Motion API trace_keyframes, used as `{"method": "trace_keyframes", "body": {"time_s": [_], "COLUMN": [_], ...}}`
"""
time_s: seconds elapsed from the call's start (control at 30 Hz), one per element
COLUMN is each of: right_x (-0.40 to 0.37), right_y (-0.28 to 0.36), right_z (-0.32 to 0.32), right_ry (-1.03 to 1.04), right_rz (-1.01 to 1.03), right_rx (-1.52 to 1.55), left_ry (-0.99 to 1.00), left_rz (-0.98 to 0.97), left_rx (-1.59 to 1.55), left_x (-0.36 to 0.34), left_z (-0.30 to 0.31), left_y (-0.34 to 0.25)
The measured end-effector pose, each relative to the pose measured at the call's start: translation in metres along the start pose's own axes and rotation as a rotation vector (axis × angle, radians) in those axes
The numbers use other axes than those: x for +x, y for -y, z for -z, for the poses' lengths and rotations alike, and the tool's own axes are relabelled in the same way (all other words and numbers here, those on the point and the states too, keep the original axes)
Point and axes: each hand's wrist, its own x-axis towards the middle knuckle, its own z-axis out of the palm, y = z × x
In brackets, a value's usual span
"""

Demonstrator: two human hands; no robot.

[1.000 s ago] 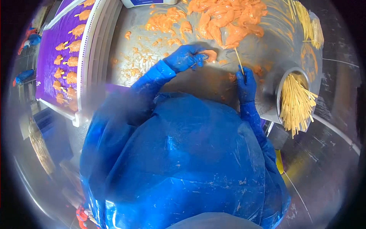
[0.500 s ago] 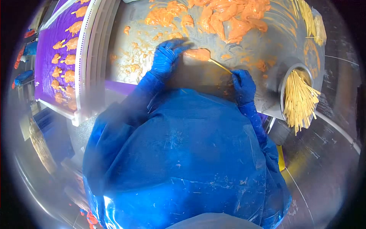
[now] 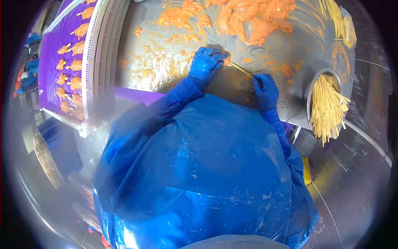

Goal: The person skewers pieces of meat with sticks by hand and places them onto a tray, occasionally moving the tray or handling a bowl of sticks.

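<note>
Bridging left hand [image 3: 204, 65] and right hand [image 3: 266, 88], 1 stick [image 3: 241, 69] seemingly pierces meat [image 3: 226, 61].

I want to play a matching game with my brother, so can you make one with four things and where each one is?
1. Left hand
2. Right hand
3. Big bunch of sticks
4. Rows of orange pieces

A. Spread over a purple sheet
B. Around a small orange lump
C. Poking out of a round metal container
D. Holding the end of one thin stick

Right pairs: 1-B, 2-D, 3-C, 4-A
</note>
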Motion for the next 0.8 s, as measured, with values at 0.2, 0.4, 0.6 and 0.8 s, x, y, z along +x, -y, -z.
{"method": "trace_keyframes", "body": {"time_s": [0.2,0.4,0.6,0.8], "right_x": [0.001,0.004,0.010,0.015], "right_y": [0.002,0.009,0.007,0.013], "right_z": [-0.002,0.003,0.006,0.007], "right_ry": [-0.033,-0.001,0.039,0.086], "right_rz": [0.015,-0.021,0.004,-0.032], "right_rx": [0.101,0.113,0.067,0.061], "left_ry": [-0.023,0.049,0.073,0.113], "left_rz": [0.017,0.047,0.022,0.019], "left_rx": [-0.047,-0.048,-0.098,-0.150], "left_x": [0.001,0.003,0.004,0.008], "left_z": [0.001,0.004,0.004,0.009], "left_y": [-0.002,-0.005,-0.002,-0.002]}}
